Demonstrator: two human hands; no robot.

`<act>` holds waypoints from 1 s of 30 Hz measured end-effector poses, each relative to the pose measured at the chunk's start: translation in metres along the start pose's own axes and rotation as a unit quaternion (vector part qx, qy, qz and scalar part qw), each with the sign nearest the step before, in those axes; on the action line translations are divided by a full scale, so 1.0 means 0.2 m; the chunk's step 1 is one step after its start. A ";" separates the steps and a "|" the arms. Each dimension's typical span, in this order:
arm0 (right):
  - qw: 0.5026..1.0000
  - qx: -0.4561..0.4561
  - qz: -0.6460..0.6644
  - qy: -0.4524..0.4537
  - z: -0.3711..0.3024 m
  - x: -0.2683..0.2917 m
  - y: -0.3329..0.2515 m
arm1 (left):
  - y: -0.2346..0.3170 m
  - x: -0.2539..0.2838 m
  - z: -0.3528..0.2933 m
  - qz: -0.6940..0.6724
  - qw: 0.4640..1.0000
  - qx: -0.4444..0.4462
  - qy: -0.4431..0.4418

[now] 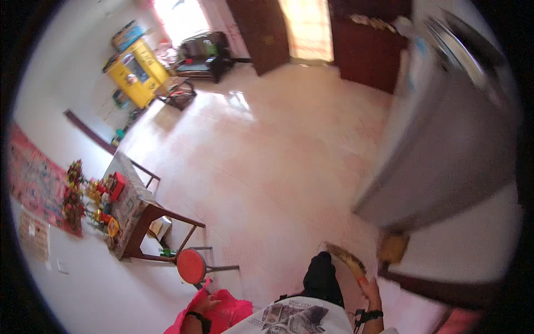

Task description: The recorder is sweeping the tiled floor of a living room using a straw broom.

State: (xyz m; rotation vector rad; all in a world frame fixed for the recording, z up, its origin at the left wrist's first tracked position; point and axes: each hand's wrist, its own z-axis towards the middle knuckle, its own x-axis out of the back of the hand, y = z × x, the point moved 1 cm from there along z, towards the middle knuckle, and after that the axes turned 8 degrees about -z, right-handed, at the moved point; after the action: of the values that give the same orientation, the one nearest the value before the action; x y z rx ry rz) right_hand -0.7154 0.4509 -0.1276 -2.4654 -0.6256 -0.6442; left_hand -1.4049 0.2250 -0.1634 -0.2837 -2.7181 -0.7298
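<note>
Low in the view, my left hand [207,304] is closed on a bright pink plastic bag [236,309], which bulges out around the wrist. My right hand [369,289], at the lower right, grips the orange-tinted end of a long, slightly curved brush [346,257]. Its brownish head points forward and left, beside my dark-trousered leg [322,278]. Both wrists carry dark straps. What the bag contains is hidden.
A red-topped stool [191,265] stands left of me, against a table [136,214] with flowers and red ornaments. On the right is a tall grey cabinet-like appliance [434,145]. Pale tiled floor [267,150] stretches to a yellow cabinet [139,72], dark chair [206,55] and open door [258,36].
</note>
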 end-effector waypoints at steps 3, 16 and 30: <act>0.993 -0.062 -0.043 -0.095 0.30 -0.04 -0.47 | 0.53 -0.21 0.23 -0.003 1.000 0.018 0.009; 0.931 0.101 -0.317 -0.152 1.36 -0.11 -3.03 | 1.64 0.19 1.11 -0.256 0.936 -0.010 0.240; 0.939 0.006 -0.197 -0.282 2.08 -0.59 -4.43 | 3.05 1.44 2.90 0.068 0.982 -0.101 0.142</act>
State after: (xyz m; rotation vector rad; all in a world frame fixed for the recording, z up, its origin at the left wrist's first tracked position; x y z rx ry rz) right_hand -1.1564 1.3310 -0.1911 -2.5303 -1.3609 -0.0459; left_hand -1.6519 1.0726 -0.2645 -0.3765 -2.3356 -0.9295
